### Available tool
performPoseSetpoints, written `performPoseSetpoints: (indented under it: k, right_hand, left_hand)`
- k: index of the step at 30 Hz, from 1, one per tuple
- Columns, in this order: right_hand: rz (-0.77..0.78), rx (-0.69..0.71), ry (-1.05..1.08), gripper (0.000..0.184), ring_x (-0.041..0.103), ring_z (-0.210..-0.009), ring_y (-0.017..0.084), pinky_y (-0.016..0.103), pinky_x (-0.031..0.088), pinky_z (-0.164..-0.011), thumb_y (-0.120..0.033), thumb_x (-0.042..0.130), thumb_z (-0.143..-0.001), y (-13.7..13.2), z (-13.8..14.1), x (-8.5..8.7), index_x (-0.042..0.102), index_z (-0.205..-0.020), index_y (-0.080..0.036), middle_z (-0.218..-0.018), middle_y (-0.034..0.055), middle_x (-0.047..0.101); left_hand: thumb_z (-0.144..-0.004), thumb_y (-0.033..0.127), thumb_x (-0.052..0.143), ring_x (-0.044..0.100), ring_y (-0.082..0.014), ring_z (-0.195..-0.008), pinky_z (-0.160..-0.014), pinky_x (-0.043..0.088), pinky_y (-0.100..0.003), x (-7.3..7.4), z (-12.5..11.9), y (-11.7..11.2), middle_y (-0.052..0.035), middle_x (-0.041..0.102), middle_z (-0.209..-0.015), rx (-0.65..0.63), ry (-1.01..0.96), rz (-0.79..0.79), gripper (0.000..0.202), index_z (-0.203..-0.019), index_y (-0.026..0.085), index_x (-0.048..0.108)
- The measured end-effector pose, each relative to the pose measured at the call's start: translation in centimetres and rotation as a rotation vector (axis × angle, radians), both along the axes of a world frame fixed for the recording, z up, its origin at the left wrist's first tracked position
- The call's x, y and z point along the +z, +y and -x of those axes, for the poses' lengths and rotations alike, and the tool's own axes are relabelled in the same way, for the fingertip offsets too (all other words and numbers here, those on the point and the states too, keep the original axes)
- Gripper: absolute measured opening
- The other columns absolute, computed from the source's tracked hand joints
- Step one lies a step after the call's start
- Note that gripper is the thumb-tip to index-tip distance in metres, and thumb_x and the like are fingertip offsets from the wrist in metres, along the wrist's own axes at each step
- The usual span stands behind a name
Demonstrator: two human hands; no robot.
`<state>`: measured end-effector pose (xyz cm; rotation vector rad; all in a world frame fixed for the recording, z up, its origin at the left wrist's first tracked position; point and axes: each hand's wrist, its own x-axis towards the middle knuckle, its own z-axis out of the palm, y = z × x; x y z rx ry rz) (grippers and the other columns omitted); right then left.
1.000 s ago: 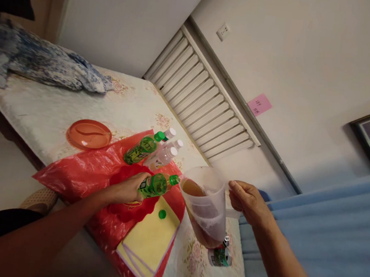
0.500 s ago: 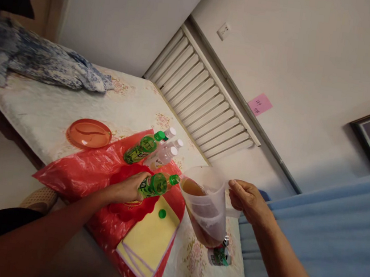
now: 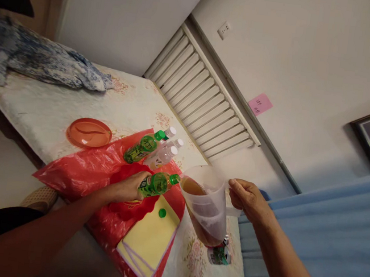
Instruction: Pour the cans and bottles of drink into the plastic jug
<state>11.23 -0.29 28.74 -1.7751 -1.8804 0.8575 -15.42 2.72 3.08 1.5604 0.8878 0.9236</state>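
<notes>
My left hand (image 3: 131,186) is wrapped round a green-labelled drink bottle (image 3: 156,185), its neck pointing right to the lip of a translucent plastic pitcher (image 3: 206,208). My right hand (image 3: 245,199) grips the pitcher's handle, and the pitcher leans toward the bottle. Brown liquid shows inside the pitcher near its lip. Below the bottle, a loose green cap (image 3: 162,213) lies on a folded yellow cloth (image 3: 149,237). Part of a red scalloped dish (image 3: 116,206) shows beneath my left hand. I cannot tell whether liquid is flowing at the bottle's mouth.
A red plastic bag (image 3: 76,172) is spread over the floral-covered table (image 3: 131,105). Behind my left hand stand another green bottle (image 3: 141,149) and several white-capped bottles (image 3: 162,156). An orange lid (image 3: 89,134) lies left. A bottle (image 3: 219,255) sits behind the pitcher, near a blue curtain (image 3: 321,236).
Almost nothing differs. Both hands keep their holds on the bottle and the pitcher, and the pitcher shifts only very slightly upward.
</notes>
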Motion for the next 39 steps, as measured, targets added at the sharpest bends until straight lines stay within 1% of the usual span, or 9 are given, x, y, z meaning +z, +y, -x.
performPoseSetpoints:
  k: [4,11,16,21,24,33,37,39]
  right_hand:
    - [0.008,-0.007,0.002,0.058,0.021,-0.041,0.005,0.022,0.016,-0.040,-0.069,0.062,-0.076,0.05,0.03,0.08,0.037,-0.054,-0.022,-0.046,-0.0087,0.027]
    - [0.023,0.004,0.016,0.057,0.020,-0.042,0.005,0.022,0.016,-0.040,-0.068,0.062,-0.077,0.24,-0.09,0.11,0.037,-0.056,-0.022,-0.047,-0.0090,0.027]
    - [0.033,-0.003,0.018,0.057,0.019,-0.042,0.005,0.022,0.014,-0.040,-0.068,0.063,-0.076,0.19,0.11,0.13,0.037,-0.056,-0.022,-0.047,-0.0093,0.026]
    - [0.028,-0.005,-0.002,0.058,0.019,-0.042,0.005,0.023,0.014,-0.041,-0.069,0.062,-0.075,0.10,0.29,0.32,0.036,-0.055,-0.022,-0.047,-0.0091,0.026]
    - [0.025,-0.005,-0.013,0.058,0.020,-0.042,0.005,0.023,0.015,-0.041,-0.069,0.062,-0.075,0.16,0.33,0.37,0.036,-0.055,-0.022,-0.047,-0.0090,0.027]
    - [0.020,0.007,-0.030,0.057,0.021,-0.042,0.005,0.023,0.017,-0.041,-0.069,0.061,-0.076,0.20,0.38,0.43,0.037,-0.055,-0.022,-0.047,-0.0087,0.027]
    - [0.022,0.005,-0.037,0.057,0.021,-0.042,0.005,0.023,0.016,-0.042,-0.069,0.062,-0.076,0.12,0.66,0.55,0.037,-0.055,-0.022,-0.047,-0.0084,0.028]
    - [0.023,0.002,-0.032,0.058,0.021,-0.042,0.005,0.023,0.016,-0.041,-0.069,0.062,-0.076,0.09,0.77,0.57,0.037,-0.055,-0.022,-0.047,-0.0087,0.027]
  left_hand:
    - [-0.053,0.013,0.052,0.059,-0.0223,-0.093,-0.074,0.044,-0.028,-0.01,0.06,0.04,-0.0035,0.061,-0.101,-0.010,-0.042,0.003,0.056,-0.109,0.020,0.051]
    - [-0.053,0.013,0.052,0.058,-0.0210,-0.086,-0.066,0.041,-0.026,0.24,-0.01,-0.21,-0.0017,0.060,-0.092,-0.002,-0.051,0.061,0.055,-0.107,0.019,0.051]
    - [-0.054,0.013,0.052,0.058,-0.0187,-0.080,-0.063,0.040,-0.026,0.57,0.13,-0.33,-0.0003,0.060,-0.089,-0.015,-0.039,0.084,0.054,-0.108,0.019,0.050]
    - [-0.053,0.012,0.052,0.057,-0.0198,-0.084,-0.065,0.040,-0.026,0.31,0.04,-0.21,-0.0003,0.060,-0.089,-0.004,-0.053,0.056,0.052,-0.105,0.019,0.051]
    - [-0.053,0.012,0.053,0.058,-0.0199,-0.083,-0.065,0.041,-0.026,0.18,-0.04,-0.13,-0.0010,0.060,-0.090,-0.008,-0.055,0.055,0.053,-0.106,0.019,0.051]
    - [-0.054,0.012,0.053,0.058,-0.0202,-0.088,-0.070,0.043,-0.027,0.29,0.12,-0.20,0.0001,0.059,-0.092,0.008,-0.028,0.015,0.050,-0.103,0.020,0.052]
    - [-0.055,0.012,0.053,0.057,-0.0202,-0.087,-0.069,0.042,-0.027,0.36,0.12,-0.27,0.0007,0.059,-0.086,0.008,-0.034,0.026,0.049,-0.103,0.020,0.052]
    - [-0.054,0.011,0.052,0.057,-0.0200,-0.087,-0.069,0.042,-0.026,0.41,0.12,-0.32,0.0009,0.059,-0.086,0.003,-0.044,0.023,0.051,-0.104,0.021,0.052]
